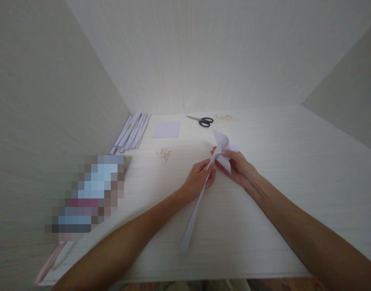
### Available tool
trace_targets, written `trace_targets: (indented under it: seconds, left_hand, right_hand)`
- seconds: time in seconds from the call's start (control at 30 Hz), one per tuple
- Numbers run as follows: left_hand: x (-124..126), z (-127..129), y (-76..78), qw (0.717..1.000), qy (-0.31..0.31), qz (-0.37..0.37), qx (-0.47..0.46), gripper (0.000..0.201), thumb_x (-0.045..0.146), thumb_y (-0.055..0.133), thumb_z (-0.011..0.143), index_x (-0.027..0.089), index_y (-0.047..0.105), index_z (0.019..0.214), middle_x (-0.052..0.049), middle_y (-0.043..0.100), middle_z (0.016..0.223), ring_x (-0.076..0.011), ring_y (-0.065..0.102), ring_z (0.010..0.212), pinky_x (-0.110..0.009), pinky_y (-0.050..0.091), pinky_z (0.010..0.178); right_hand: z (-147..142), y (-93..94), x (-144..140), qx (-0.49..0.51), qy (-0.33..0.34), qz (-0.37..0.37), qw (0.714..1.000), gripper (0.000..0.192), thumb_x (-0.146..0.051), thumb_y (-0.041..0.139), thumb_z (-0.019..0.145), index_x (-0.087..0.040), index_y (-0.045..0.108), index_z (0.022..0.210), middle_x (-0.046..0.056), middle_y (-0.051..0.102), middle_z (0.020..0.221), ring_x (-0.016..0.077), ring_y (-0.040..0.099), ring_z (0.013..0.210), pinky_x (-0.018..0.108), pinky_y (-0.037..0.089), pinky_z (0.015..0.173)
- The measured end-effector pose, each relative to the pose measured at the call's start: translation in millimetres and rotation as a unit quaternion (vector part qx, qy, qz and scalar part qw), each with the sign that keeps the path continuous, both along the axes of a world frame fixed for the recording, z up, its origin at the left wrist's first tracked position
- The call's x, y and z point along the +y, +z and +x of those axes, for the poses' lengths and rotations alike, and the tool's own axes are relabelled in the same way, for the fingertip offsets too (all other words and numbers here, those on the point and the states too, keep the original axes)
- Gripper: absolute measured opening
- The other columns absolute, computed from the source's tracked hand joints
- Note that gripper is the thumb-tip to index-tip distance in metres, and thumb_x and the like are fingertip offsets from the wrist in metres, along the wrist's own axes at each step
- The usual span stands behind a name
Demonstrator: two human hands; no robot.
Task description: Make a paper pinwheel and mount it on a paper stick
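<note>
Both hands meet over the middle of the white table (294,169). Her or his left hand (199,180) is curled nearly closed, fingers pinching the top of a long folded paper stick (193,218) that slants down toward the near edge. The right hand (238,165) is half closed, fingertips gripping the pale lilac paper pinwheel (223,147) right where it meets the stick. That pinwheel has folded, pointed blades fanning up and out, held just above the tabletop.

Farther back lie one pair of black-handled scissors (202,120), one square lilac paper sheet (166,129), a small heap of pale pins (164,154), too small to count, and a bundle of roughly five rolled paper sticks (131,132) by the left wall.
</note>
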State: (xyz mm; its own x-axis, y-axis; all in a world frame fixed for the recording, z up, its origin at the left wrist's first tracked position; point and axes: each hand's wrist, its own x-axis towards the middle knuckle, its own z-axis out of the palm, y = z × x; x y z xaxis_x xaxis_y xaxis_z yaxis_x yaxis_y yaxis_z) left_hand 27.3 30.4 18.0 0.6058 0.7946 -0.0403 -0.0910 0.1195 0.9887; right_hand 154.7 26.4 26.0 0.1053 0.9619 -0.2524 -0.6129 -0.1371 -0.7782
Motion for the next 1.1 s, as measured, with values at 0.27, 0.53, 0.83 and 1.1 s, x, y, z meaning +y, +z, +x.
trace_targets:
  seconds: [0.27, 0.53, 0.83, 1.1]
  left_hand:
    - [-1, 0, -0.4, 1.0, -0.005, 0.0, 0.0, 0.027, 0.038, 0.038, 0.078, 0.017, 0.037, 0.061, 0.009, 0.031, 0.035, -0.0029, 0.022, 0.031, -0.019, 0.015, 0.034]
    - [0, 0, 1.4, 0.999, -0.003, 0.024, 0.031, 0.032, 0.037, 0.036, 0.079, 0.017, 0.037, 0.054, 0.007, 0.033, 0.035, -0.0039, 0.026, 0.033, -0.019, 0.02, 0.038]
    - [-2, -1, 0.4, 0.999, -0.027, 0.007, 0.047, 0.037, 0.044, 0.036, 0.078, 0.016, 0.041, 0.054, 0.005, 0.041, 0.04, -0.0044, 0.03, 0.033, -0.019, 0.023, 0.035]
    - [16, -4, 0.8, 0.985, 0.169, 0.017, -0.04, 0.034, 0.046, 0.041, 0.076, 0.014, 0.053, 0.079, 0.005, 0.044, 0.046, -0.0043, 0.033, 0.036, -0.017, 0.021, 0.034]
  right_hand:
    - [1, -1.8, -1, -0.005, 0.007, 0.008, 1.0, 0.011, -0.012, 0.062, 0.054, -0.014, 0.057, 0.065, 0.0, 0.063, 0.064, 0.01, 0.058, 0.06, 0.018, 0.048, 0.057]
    - [1, -3.2, 1, -0.003, 0.012, -0.006, 1.0, 0.011, -0.015, 0.062, 0.054, -0.015, 0.058, 0.065, 0.0, 0.062, 0.063, 0.0104, 0.055, 0.056, 0.021, 0.048, 0.058]
    - [6, -9.3, 0, 0.014, 0.053, 0.021, 0.998, 0.022, -0.026, 0.066, 0.057, -0.018, 0.058, 0.075, -0.002, 0.062, 0.071, 0.0107, 0.056, 0.066, 0.023, 0.047, 0.065]
    - [2, -3.4, 0, 0.021, 0.093, 0.05, 0.994, 0.025, -0.043, 0.057, 0.066, -0.021, 0.055, 0.078, 0.002, 0.062, 0.088, 0.012, 0.057, 0.08, 0.026, 0.044, 0.071]
